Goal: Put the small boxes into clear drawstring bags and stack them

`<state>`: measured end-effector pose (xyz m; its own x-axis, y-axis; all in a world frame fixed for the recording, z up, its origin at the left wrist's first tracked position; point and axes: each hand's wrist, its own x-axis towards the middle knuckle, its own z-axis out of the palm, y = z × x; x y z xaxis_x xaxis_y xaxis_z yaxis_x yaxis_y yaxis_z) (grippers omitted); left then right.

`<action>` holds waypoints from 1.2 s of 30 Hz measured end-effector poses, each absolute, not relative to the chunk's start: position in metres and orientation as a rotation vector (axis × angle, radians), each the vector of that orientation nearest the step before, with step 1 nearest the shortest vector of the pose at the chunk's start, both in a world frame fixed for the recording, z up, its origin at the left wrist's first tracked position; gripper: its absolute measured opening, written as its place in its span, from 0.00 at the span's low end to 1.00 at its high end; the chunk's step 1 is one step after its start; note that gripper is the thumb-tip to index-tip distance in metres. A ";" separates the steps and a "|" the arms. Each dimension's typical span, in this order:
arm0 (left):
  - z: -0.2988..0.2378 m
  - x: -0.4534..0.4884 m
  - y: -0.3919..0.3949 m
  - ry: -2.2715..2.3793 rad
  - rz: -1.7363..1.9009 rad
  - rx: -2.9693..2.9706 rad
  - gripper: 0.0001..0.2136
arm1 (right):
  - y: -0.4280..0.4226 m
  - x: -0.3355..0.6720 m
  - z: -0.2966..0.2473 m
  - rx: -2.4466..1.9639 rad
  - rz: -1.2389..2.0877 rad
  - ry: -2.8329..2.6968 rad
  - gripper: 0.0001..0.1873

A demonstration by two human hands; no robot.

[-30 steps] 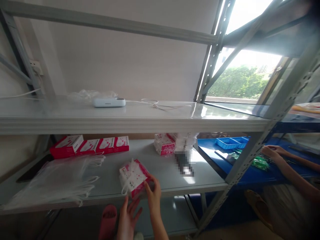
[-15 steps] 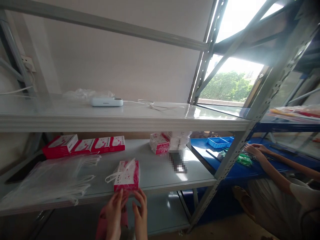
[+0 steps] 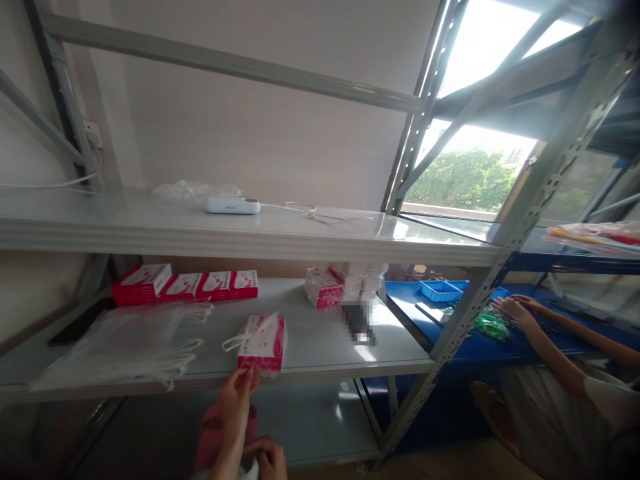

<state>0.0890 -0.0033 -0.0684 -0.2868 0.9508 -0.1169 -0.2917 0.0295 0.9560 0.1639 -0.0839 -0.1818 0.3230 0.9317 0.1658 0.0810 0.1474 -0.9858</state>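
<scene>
A red and white box [image 3: 261, 343] lies inside a clear plastic bag [image 3: 271, 325] near the front edge of the lower shelf. The bag's white handles stick out to the left and over the box top. My left hand [image 3: 237, 397] is at the box's near side, its fingertips pinched together on the bag there. Lower down, close to my body, my right hand [image 3: 270, 457] is curled. Whatever its fingers hold, if anything, is hidden.
Flat plastic bags [image 3: 135, 343] lie left of the box, with several red boxes [image 3: 200, 287] behind. A bagged box [image 3: 324, 287] stands right. Above is a shelf with a white device [image 3: 233, 205]. A metal post [image 3: 465, 300] separates a co-worker's hands [image 3: 515, 308] at a blue table.
My right hand has left the box's near side and dropped toward my body, fingers curling. My left hand now pinches at the bag's near edge. The view has shifted slightly.
</scene>
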 end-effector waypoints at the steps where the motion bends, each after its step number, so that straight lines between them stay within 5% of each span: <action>1: -0.067 0.090 -0.002 1.240 1.488 0.772 0.25 | -0.087 0.165 -0.177 -1.286 0.863 -1.058 0.12; 5: -0.058 0.089 -0.010 1.373 1.441 0.833 0.28 | -0.093 0.174 -0.161 -1.342 0.984 -1.042 0.16; 9: -0.040 0.075 -0.020 2.044 1.226 1.245 0.33 | -0.098 0.178 -0.159 -1.351 1.004 -1.064 0.17; 13: -0.030 0.065 -0.017 2.256 0.824 1.552 0.22 | -0.100 0.176 -0.163 -1.332 0.994 -1.127 0.17; 17: -0.032 0.062 -0.009 2.293 0.838 1.611 0.17 | -0.101 0.174 -0.145 -1.333 0.931 -1.219 0.17; 27: -0.025 0.063 -0.019 2.366 0.682 1.766 0.20 | -0.046 0.175 0.004 -1.536 -0.183 -1.681 0.24; 31: -0.013 0.072 -0.020 2.320 0.561 1.827 0.22 | 0.003 0.186 0.016 -1.504 -0.266 -1.993 0.27; 36: -0.002 0.080 -0.002 2.158 0.435 1.916 0.16 | 0.020 0.191 0.000 -1.536 -0.198 -2.089 0.19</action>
<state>0.0795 -0.0023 -0.0018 -0.1238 0.9919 0.0300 0.9259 0.1046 0.3629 0.1907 0.0198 0.0000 -0.2092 0.8420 0.4972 0.9204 0.3412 -0.1907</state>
